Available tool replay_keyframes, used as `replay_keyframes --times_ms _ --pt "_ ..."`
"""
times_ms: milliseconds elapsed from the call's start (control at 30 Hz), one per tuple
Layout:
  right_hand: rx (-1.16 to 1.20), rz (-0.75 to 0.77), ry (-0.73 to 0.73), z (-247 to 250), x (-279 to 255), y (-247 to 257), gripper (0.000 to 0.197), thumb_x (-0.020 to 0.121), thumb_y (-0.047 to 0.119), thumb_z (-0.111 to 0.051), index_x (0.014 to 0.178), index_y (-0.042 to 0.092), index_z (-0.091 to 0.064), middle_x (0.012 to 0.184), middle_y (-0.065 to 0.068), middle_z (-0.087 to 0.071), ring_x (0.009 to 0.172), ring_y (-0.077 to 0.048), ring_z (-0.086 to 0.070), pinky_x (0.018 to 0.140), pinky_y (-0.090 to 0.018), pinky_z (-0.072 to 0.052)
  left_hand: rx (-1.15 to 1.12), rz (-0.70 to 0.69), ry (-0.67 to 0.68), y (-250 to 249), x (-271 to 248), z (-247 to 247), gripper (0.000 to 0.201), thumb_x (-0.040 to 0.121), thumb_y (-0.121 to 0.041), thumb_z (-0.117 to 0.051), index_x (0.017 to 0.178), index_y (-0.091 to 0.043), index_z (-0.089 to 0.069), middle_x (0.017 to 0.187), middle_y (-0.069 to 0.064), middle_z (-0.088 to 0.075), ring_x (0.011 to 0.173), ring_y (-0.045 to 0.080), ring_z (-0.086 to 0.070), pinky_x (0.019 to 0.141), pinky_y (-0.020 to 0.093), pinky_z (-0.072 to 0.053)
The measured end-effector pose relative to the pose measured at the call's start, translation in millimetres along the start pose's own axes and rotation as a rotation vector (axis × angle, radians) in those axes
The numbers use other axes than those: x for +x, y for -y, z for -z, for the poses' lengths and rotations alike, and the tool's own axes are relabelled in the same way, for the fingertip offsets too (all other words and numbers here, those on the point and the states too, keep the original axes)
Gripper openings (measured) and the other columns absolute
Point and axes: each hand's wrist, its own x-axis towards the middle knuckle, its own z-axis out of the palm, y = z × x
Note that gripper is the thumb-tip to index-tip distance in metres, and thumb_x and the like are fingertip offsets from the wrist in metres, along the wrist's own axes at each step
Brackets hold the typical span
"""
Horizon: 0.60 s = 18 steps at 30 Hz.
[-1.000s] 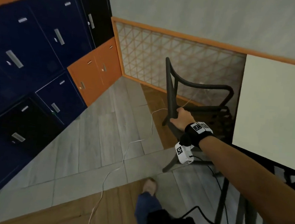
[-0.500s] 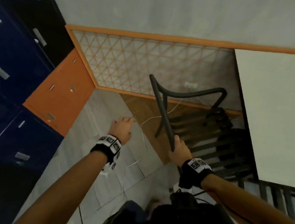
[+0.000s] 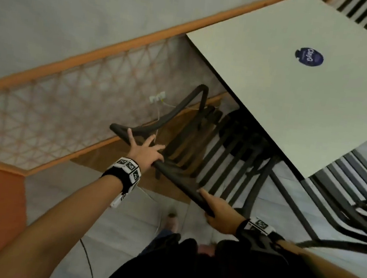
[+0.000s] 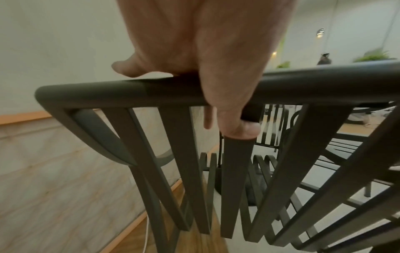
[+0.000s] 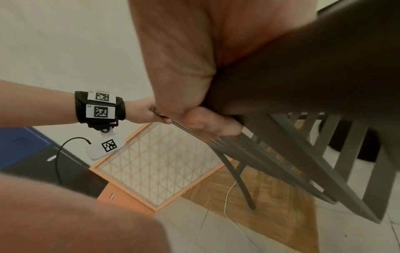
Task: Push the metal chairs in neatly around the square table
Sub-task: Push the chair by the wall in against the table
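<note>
A dark metal chair (image 3: 219, 156) with a slatted seat and back stands at the near-left side of the square white table (image 3: 296, 101). The front of its seat lies under the table's edge. My left hand (image 3: 145, 150) lies on the left end of the chair's top rail (image 3: 173, 176), some fingers spread. In the left wrist view its thumb (image 4: 238, 126) wraps down round the rail (image 4: 108, 94). My right hand (image 3: 217, 213) grips the same rail further right. The right wrist view shows those fingers (image 5: 184, 68) curled about the bar (image 5: 303, 77).
A second dark chair (image 3: 353, 204) stands at the table's near-right side, and another (image 3: 361, 10) at the far side. A lattice wall panel (image 3: 55, 110) with a socket (image 3: 157, 98) runs behind the chair. A white cable (image 3: 159, 218) trails over the floor by my foot (image 3: 172, 220).
My left hand came up from free air onto the rail's left end. My right hand kept its grip, and the chair now stands closer in, its seat partly under the table.
</note>
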Motion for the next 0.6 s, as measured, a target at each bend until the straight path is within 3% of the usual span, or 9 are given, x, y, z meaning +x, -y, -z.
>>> replay_keyframes --times_ms 100,167,300,433,600 --pt "0.046 -0.01 -0.068 0 22 13 0.051 0.085 0.004 -0.05 0.133 0.018 -0.039 0.105 -0.003 -0.056 0.089 -0.018 -0.053 0.079 -0.027 -0.037 -0.013 -0.006 0.002 18 13 16 0.039 0.085 -0.024 -0.061 0.116 -0.047 -0.061 0.153 -0.016 -0.033 0.15 0.026 -0.004 0.097 0.084 0.008" --pt "0.051 -0.032 -0.099 2 40 21 0.059 0.086 0.003 -0.049 0.14 0.019 -0.032 0.109 -0.005 -0.056 0.087 -0.012 -0.047 0.078 -0.028 -0.037 -0.013 -0.004 -0.015 29 25 29 0.038 0.085 -0.024 -0.061 0.115 -0.046 -0.062 0.151 -0.017 -0.038 0.15 0.025 -0.007 0.097 0.083 0.009" --pt "0.071 -0.077 -0.131 15 69 34 0.065 0.088 0.004 -0.05 0.145 0.021 -0.024 0.118 -0.011 -0.056 0.085 -0.014 -0.049 0.074 -0.027 -0.043 -0.011 0.014 -0.057 51 53 46 0.038 0.087 -0.02 -0.059 0.113 -0.048 -0.062 0.15 -0.013 -0.039 0.15 0.023 -0.01 0.099 0.082 0.01" --pt "0.078 -0.087 -0.16 29 90 43 0.063 0.09 0.006 -0.049 0.146 0.016 -0.023 0.123 -0.014 -0.053 0.1 -0.03 -0.059 0.075 -0.027 -0.043 -0.037 -0.006 -0.105 65 81 60 0.035 0.09 -0.02 -0.056 0.114 -0.045 -0.063 0.148 -0.01 -0.043 0.149 0.023 -0.013 0.101 0.08 0.014" --pt "0.117 -0.091 -0.215 57 115 48 0.053 0.088 0.006 -0.05 0.137 0.015 -0.032 0.119 -0.014 -0.056 0.102 -0.028 -0.058 0.079 -0.033 -0.048 -0.06 -0.026 -0.149 83 129 79 0.032 0.09 -0.022 -0.056 0.109 -0.046 -0.065 0.143 -0.009 -0.05 0.148 0.022 -0.014 0.096 0.077 0.023"
